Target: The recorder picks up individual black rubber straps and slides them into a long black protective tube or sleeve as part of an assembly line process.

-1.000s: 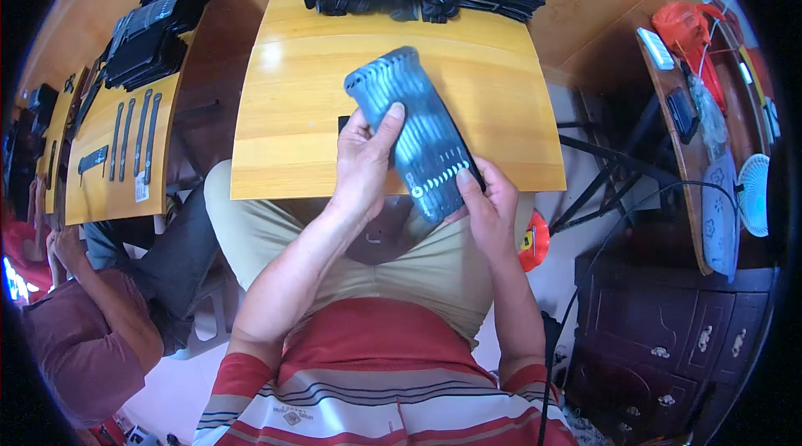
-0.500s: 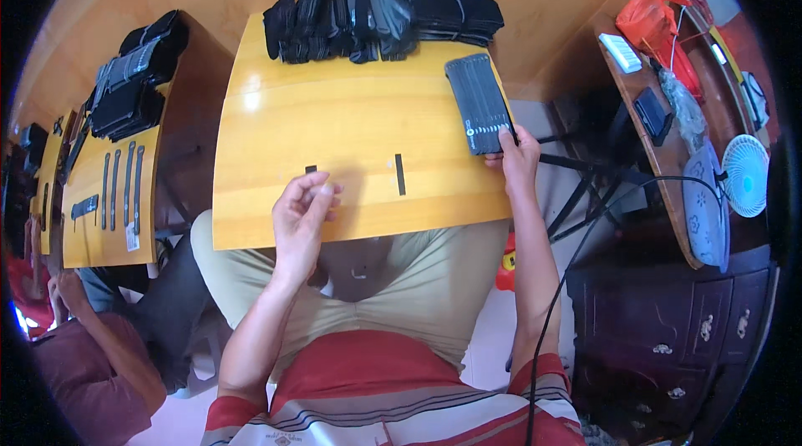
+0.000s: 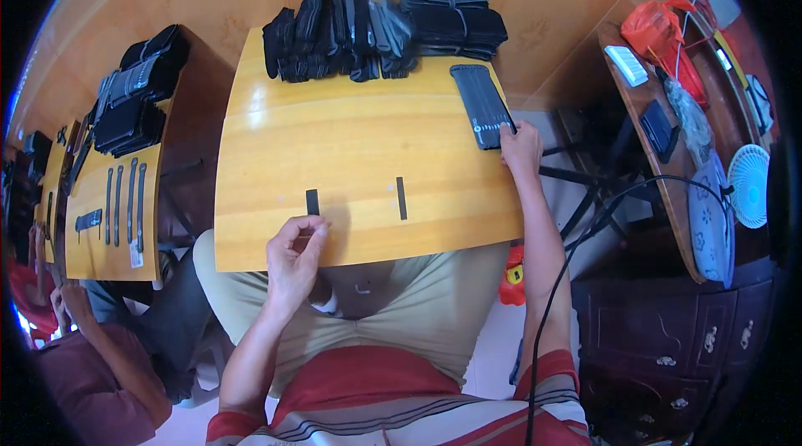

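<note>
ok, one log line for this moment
left hand: nothing visibly held, near left black strip | right hand: at dark bundle, near end | black stacks: far edge of table

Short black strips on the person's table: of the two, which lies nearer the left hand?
The left strip, just beyond the fingers of the left hand; the right strip lies farther off to the right.
</note>
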`<state>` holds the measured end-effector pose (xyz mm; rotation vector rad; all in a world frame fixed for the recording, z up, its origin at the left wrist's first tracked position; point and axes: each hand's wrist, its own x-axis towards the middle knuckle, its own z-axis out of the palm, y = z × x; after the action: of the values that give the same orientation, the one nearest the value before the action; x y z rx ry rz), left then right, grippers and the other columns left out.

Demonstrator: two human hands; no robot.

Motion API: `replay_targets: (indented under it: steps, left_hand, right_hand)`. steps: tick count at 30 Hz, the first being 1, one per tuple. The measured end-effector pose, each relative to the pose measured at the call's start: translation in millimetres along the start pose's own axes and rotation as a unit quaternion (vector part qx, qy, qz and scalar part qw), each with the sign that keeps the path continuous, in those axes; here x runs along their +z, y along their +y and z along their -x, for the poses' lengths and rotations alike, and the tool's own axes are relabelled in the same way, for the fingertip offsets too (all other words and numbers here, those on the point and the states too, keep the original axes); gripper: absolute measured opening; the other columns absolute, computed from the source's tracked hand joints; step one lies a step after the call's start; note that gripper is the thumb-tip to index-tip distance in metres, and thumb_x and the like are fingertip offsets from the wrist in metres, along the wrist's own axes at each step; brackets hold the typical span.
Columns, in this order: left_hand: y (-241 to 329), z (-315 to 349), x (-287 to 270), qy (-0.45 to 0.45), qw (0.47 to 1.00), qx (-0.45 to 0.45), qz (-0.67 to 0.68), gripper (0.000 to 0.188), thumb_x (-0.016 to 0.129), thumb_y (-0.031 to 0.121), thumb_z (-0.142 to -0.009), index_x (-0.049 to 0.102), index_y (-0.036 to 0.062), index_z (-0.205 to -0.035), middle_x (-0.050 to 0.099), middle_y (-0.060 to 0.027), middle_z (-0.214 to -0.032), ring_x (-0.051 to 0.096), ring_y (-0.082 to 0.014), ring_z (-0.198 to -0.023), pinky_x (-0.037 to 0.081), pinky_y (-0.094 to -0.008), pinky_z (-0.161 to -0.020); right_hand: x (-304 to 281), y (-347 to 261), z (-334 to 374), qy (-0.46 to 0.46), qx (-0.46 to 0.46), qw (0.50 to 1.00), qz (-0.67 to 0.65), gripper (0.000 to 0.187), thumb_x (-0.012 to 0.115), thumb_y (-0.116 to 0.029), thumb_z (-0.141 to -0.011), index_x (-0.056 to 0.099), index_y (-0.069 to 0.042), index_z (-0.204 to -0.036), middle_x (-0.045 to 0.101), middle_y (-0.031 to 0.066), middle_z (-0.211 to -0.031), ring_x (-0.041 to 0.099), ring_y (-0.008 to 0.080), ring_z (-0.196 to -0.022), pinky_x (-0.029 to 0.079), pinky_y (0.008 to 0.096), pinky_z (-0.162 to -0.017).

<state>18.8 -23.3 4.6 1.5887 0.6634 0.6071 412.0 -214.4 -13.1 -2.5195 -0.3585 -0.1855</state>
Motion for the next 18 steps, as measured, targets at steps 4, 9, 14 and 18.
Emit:
replay_targets:
  steps: [4,9,14,18]
  left_hand:
    - [-8,-2,-10,0.009,0.999,0.013,-0.040,0.014,0.067,0.008,-0.096,0.067,-0.0011,-0.106,0.068,-0.0019,-0.091,0.060,-0.0068,-0.081,0.049,-0.0224,-0.075]
    - [-11,-3,-15,0.016,0.999,-0.006,-0.031,0.014,0.066,0.008,-0.096,0.067,-0.0014,-0.106,0.069,-0.0022,-0.091,0.061,-0.0071,-0.081,0.049,-0.0225,-0.075]
    - [-17,-4,-19,0.028,0.999,0.013,-0.016,0.013,0.067,0.007,-0.095,0.067,-0.0010,-0.105,0.068,-0.0015,-0.090,0.060,-0.0065,-0.080,0.049,-0.0222,-0.075]
    - [-20,-5,-21,0.033,0.999,0.005,0.003,0.012,0.066,0.006,-0.095,0.067,-0.0010,-0.104,0.068,-0.0009,-0.089,0.059,-0.0061,-0.079,0.049,-0.0217,-0.074]
  right_hand:
    - [-10,-25,6,0.021,-0.011,0.998,0.059,0.031,0.062,-0.029,-0.089,0.070,-0.001,-0.098,0.069,0.0280,-0.096,0.065,0.0480,-0.097,0.050,0.0547,-0.087]
    - [-16,-28,7,-0.022,-0.024,0.993,0.113,0.035,0.061,-0.033,-0.091,0.069,-0.001,-0.104,0.069,0.0283,-0.101,0.065,0.0472,-0.098,0.050,0.0552,-0.087]
    - [-10,-20,9,0.005,-0.071,0.989,0.132,0.040,0.057,-0.036,-0.095,0.067,-0.001,-0.110,0.066,0.0249,-0.110,0.065,0.0458,-0.098,0.051,0.0560,-0.085]
    - [-8,-12,12,0.076,-0.087,0.984,0.133,0.042,0.055,-0.038,-0.097,0.062,-0.004,-0.121,0.060,0.0211,-0.122,0.064,0.0458,-0.099,0.051,0.0559,-0.083]
